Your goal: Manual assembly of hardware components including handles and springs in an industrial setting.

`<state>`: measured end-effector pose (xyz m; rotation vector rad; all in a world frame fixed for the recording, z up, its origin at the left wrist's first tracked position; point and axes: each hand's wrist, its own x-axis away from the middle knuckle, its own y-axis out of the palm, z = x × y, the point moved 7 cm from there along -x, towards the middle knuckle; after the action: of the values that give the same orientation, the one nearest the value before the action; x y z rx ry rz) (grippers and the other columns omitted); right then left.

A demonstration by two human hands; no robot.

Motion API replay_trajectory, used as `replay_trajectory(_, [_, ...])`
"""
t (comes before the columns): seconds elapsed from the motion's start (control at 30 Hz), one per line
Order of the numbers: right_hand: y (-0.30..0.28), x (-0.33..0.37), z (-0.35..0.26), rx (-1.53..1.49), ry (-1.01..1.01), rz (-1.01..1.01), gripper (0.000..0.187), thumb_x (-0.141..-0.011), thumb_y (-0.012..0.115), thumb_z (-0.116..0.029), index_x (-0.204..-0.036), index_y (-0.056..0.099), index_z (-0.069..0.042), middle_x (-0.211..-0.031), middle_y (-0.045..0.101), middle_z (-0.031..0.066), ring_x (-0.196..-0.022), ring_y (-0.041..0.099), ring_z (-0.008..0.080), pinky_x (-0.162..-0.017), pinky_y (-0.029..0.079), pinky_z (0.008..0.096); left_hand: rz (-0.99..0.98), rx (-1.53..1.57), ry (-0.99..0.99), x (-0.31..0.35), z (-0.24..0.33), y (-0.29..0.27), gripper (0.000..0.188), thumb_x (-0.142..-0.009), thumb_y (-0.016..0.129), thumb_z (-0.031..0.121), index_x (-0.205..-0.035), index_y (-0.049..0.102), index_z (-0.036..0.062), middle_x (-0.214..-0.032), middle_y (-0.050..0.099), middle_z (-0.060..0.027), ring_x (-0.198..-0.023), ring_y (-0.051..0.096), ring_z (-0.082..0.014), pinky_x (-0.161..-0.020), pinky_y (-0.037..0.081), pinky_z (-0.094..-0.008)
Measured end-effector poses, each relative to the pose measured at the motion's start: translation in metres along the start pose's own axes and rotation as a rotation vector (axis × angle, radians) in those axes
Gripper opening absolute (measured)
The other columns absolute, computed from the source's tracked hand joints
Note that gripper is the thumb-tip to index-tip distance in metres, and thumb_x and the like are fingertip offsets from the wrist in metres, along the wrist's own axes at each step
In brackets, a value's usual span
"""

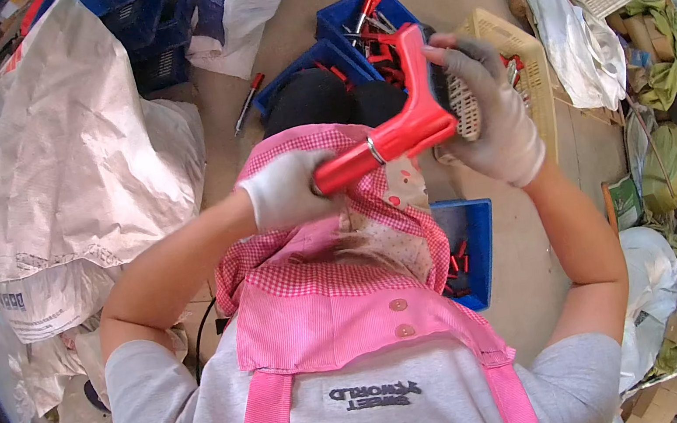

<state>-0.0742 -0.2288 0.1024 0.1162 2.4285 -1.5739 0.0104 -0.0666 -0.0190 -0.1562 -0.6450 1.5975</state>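
Note:
A long red tool-like part (408, 116) with a branched, angled head and a metal ring round its shaft slants up across my lap. My gloved left hand (291, 188) is closed round its lower shaft end. My gloved right hand (493, 112) is beside the head, its fingers stretched out and slightly blurred. Its fingertips are close to the upper arm of the red part; whether they touch it I cannot tell. Beyond my knees, a blue crate (330, 20) holds similar red parts with metal pieces.
A cream basket (546, 99) with red pieces stands at the right. A blue bin (490, 254) beside my hip contains small red parts. A red-and-silver rod (249, 103) lies on the floor. Large white sacks (82, 155) fill the left; stacked blue crates (136, 22) stand behind them.

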Motion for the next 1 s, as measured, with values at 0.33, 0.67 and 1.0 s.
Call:
replay_trajectory(0.33, [0.123, 0.062, -0.012, -1.84, 0.949, -0.848, 0.047, -0.085, 0.061, -0.029, -0.12, 0.051, 0.0, -0.115, 0.059, 0.0152, -0.099, 0.061, 0.0198, -0.087, 0.049, 0.0385, 0.586, -0.944, 0.475, -0.001, 0.029, -0.028, 0.016, -0.072, 0.058, 0.015, -0.087, 0.055, 0.0099, -0.069, 0.057, -0.0043, -0.063, 0.059, -0.022, -0.052, 0.046, -0.0353])
replay_trajectory(0.67, [0.062, -0.003, -0.014, 0.267, -0.063, -0.344, 0.032, -0.063, 0.069, -0.016, -0.092, 0.056, -0.01, -0.077, 0.058, 0.0083, -0.075, 0.059, 0.0292, -0.062, 0.048, 0.0407, -0.041, -0.086, 0.031, -0.03, -0.015, 0.01, 0.035, -0.07, 0.072, 0.02, -0.099, 0.058, 0.0063, -0.08, 0.062, -0.0175, -0.075, 0.062, -0.03, -0.07, 0.048, -0.0348])
replay_trajectory(1.0, [0.029, 0.011, -0.018, 0.189, -0.009, -0.114, 0.044, -0.058, 0.075, -0.017, -0.099, 0.059, -0.011, -0.077, 0.057, 0.0088, -0.072, 0.059, 0.0292, -0.06, 0.049, 0.0399, -0.035, 0.029, -0.023, -0.007, -0.036, -0.009, 0.042, -0.069, 0.073, 0.028, -0.103, 0.06, 0.0064, -0.084, 0.063, -0.0164, -0.08, 0.062, -0.0295, -0.075, 0.047, -0.0348])
